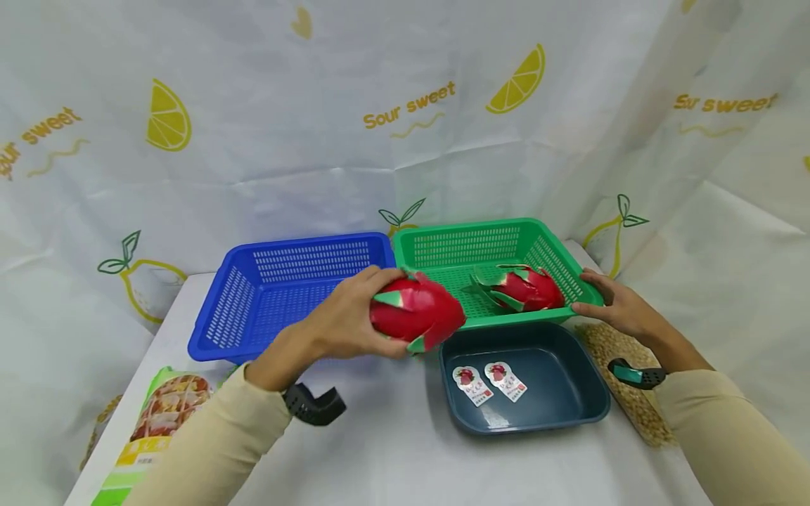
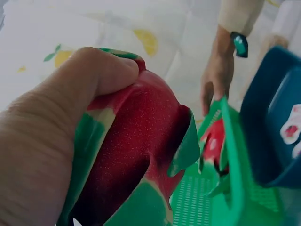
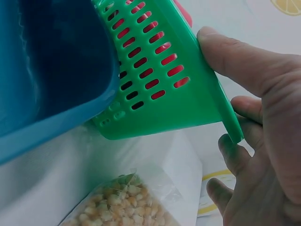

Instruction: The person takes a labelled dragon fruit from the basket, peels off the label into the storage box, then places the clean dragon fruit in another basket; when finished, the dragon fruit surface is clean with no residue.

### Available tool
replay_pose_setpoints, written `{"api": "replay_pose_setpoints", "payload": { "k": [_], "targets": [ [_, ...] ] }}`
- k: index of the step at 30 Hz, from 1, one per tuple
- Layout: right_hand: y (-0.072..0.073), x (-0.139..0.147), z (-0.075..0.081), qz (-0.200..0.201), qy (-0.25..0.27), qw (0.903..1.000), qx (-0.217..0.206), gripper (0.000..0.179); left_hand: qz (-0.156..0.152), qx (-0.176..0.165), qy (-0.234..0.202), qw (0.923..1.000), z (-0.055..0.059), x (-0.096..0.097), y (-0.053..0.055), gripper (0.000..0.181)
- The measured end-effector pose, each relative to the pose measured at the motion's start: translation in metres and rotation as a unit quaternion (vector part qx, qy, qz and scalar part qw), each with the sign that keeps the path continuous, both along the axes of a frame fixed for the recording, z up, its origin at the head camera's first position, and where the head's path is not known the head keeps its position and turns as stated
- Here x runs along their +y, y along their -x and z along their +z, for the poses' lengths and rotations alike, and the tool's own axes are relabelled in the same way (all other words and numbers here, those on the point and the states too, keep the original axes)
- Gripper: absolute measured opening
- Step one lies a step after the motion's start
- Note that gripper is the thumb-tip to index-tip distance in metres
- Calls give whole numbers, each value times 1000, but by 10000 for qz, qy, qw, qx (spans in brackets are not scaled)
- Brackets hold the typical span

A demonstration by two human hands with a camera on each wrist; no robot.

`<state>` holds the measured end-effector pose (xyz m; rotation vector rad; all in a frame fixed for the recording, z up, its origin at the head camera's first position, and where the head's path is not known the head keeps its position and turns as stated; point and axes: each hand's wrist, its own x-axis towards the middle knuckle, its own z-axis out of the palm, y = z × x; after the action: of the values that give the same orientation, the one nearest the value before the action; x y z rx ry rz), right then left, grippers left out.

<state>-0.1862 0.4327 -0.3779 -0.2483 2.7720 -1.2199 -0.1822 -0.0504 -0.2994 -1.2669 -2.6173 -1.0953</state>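
Observation:
My left hand (image 1: 351,316) grips a red dragon fruit (image 1: 420,313) with green-tipped scales, raised between the two baskets in the head view. Close up in the left wrist view, the thumb presses on the red skin of the dragon fruit (image 2: 141,117). At the near right corner of the green basket (image 1: 468,232), my right hand (image 1: 620,306) pinches the rim. In the right wrist view its thumb lies on the rim of the green basket (image 3: 164,117), with fingers curled behind the edge. A second dragon fruit (image 1: 531,289) lies on its side inside that basket.
The blue basket (image 1: 211,327) stands on the left. A dark blue tray (image 1: 563,386) holding two dragon-fruit stickers (image 1: 506,379) sits before the green basket. A bag of corn kernels (image 1: 639,407) lies right of the tray, and a printed food package (image 1: 158,429) at front left.

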Motion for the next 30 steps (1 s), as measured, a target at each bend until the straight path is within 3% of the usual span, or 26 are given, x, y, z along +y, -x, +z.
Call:
{"api": "replay_pose_setpoints", "payload": {
  "k": [2, 5, 9, 12, 19, 24, 30],
  "targets": [
    [0, 1, 0, -5, 24, 10000, 2, 80, -188, -93, 155, 9997, 13, 17, 22, 80],
    [-2, 3, -3, 42, 131, 9999, -14, 81, -482, -549, 502, 9961, 22, 43, 55, 80],
    [-7, 4, -5, 77, 182, 9998, -65, 82, -831, -1136, 1052, 9844, 16, 74, 91, 80],
    [-10, 6, -5, 107, 248, 9996, -64, 82, -1037, -1233, 1543, 9748, 6, 93, 108, 81],
    [-9, 6, -4, 192, 176, 9997, -6, 81, -1261, -908, 2589, 9533, -21, 122, 131, 81],
    [-5, 2, -2, 251, 101, 9996, -39, 82, -1320, -1217, 2622, 9482, -44, 132, 139, 80],
    [-1, 3, 2, 267, 96, 9996, -23, 81, -1358, -1549, 2402, 9486, -63, 144, 141, 81]
  ]
}}
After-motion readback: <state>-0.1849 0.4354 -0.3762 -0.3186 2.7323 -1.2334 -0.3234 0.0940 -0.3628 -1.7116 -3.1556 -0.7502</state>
